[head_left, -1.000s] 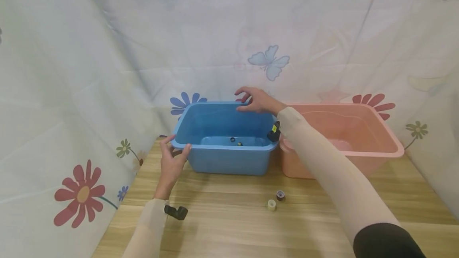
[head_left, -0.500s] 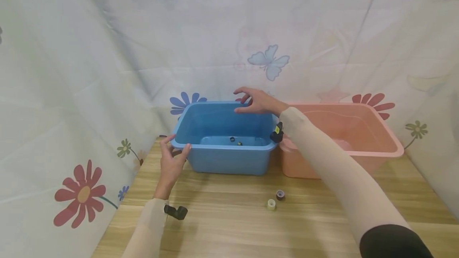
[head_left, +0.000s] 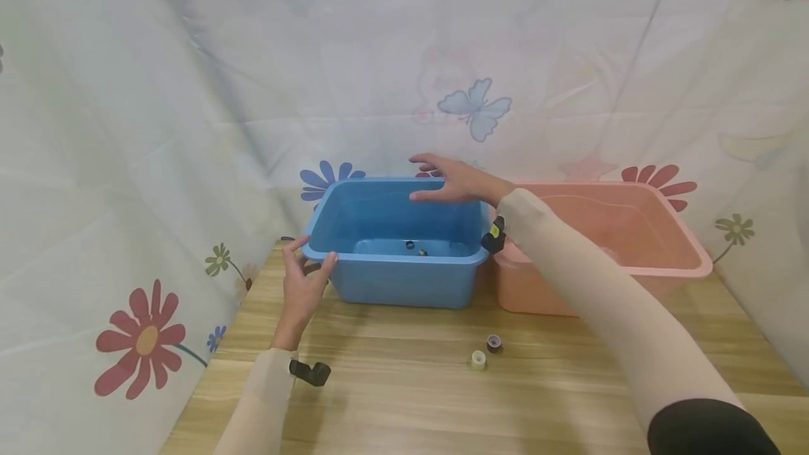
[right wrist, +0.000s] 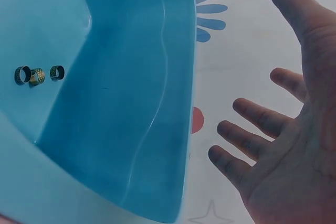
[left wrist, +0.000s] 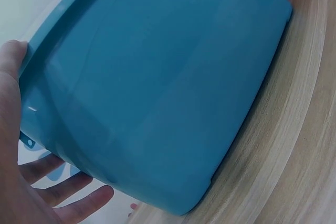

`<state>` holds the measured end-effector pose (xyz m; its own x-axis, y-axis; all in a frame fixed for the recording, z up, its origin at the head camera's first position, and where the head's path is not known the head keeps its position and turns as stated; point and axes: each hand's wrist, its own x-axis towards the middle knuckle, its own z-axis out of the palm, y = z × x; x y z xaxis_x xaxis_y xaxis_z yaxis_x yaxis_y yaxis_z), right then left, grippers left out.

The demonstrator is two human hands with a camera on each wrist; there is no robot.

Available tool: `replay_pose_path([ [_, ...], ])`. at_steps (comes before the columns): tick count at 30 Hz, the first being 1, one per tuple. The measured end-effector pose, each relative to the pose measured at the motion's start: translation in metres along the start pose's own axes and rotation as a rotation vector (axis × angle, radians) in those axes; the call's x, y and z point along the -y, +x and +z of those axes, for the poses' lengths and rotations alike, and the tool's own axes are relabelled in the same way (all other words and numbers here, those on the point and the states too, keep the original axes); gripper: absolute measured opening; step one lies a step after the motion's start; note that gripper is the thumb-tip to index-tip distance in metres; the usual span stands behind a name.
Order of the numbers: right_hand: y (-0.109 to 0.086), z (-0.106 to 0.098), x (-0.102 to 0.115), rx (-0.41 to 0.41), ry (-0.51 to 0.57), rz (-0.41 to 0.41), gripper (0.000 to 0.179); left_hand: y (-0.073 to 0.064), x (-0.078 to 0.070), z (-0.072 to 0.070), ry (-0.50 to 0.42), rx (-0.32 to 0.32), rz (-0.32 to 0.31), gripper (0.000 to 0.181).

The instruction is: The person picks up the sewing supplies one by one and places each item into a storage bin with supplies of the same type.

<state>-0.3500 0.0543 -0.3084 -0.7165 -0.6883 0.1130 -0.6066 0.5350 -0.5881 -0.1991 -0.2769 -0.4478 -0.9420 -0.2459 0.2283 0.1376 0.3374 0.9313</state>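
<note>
While the left hand (head_left: 302,291) grips the blue rectangular plastic tub (head_left: 404,283) at centre frame, apparently to steady it, the right hand (head_left: 460,182) spreads wide, empty, near its far rim.

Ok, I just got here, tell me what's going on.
Someone's left hand holds the near left corner of a blue tub. Their right hand is open near its far rim, holding nothing. Three patterned rings lie inside the tub. A pink tub stands beside it, and two small hollow pieces, one pale, one dark, sit in front on the wooden table.
</note>
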Motion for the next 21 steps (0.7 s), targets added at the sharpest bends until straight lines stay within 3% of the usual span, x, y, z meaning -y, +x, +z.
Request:
replay_pose_path([
  [2,-0.002,-0.001,0.002,0.008,-0.009,-0.005,0.093,-0.003,-0.009,-0.001,-0.002,0.009,-0.007,0.075],
  [5,-0.006,0.0,0.004,0.02,-0.02,-0.006,0.093,-0.003,-0.01,-0.001,-0.006,0.017,-0.017,0.076],
  [9,-0.009,0.0,0.005,0.041,-0.042,0.002,0.093,0.001,0.005,0.0,-0.008,-0.002,0.009,0.074],
  [21,-0.02,-0.002,0.011,0.09,-0.057,-0.007,0.097,0.001,0.006,0.002,0.003,-0.025,0.04,0.073],
])
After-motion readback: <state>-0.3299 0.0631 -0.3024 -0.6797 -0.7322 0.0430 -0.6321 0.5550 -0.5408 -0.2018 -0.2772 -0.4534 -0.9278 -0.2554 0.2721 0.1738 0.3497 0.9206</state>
